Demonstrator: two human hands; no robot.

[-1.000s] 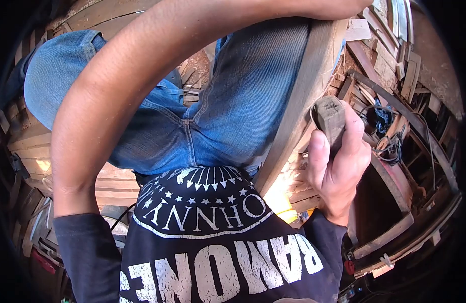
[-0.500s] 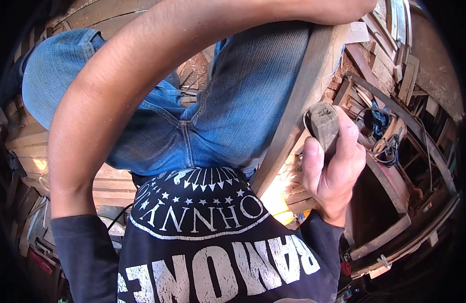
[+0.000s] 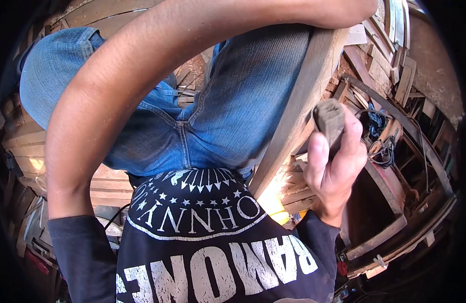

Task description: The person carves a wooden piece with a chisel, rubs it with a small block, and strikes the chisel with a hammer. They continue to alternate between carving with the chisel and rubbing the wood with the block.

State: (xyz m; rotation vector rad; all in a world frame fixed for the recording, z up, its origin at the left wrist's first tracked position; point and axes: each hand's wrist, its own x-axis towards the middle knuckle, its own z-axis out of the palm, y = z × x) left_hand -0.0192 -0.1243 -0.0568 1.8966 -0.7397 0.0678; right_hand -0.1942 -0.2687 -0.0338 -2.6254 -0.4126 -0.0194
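Note:
My right hand [image 3: 339, 164] is closed around a short, worn grey-brown wooden block [image 3: 329, 120], with the thumb on its near side and fingers on the right. The block's rough end faces up toward me; its lower part is hidden in the hand. A thin curved edge shows along its left side. Just left of it, a long wooden beam [image 3: 298, 106] slants along my right thigh. My left arm [image 3: 127, 55] reaches across above my legs to my left hand [image 3: 351, 12], by the beam's far end. The left fingers are hidden or cut off at the top.
Scrap wood [image 3: 374, 60] lies heaped beyond the beam. On the right are a wooden frame [image 3: 379, 240] and tangled dark cable [image 3: 384, 149]. Boards [image 3: 111, 184] lie under my jeans-clad legs [image 3: 263, 86]. Something yellow [image 3: 279, 217] sits near my right sleeve.
The wooden block in my right hand has shifted slightly to the right and its upper end has tilted. My left arm stays nearly in place.

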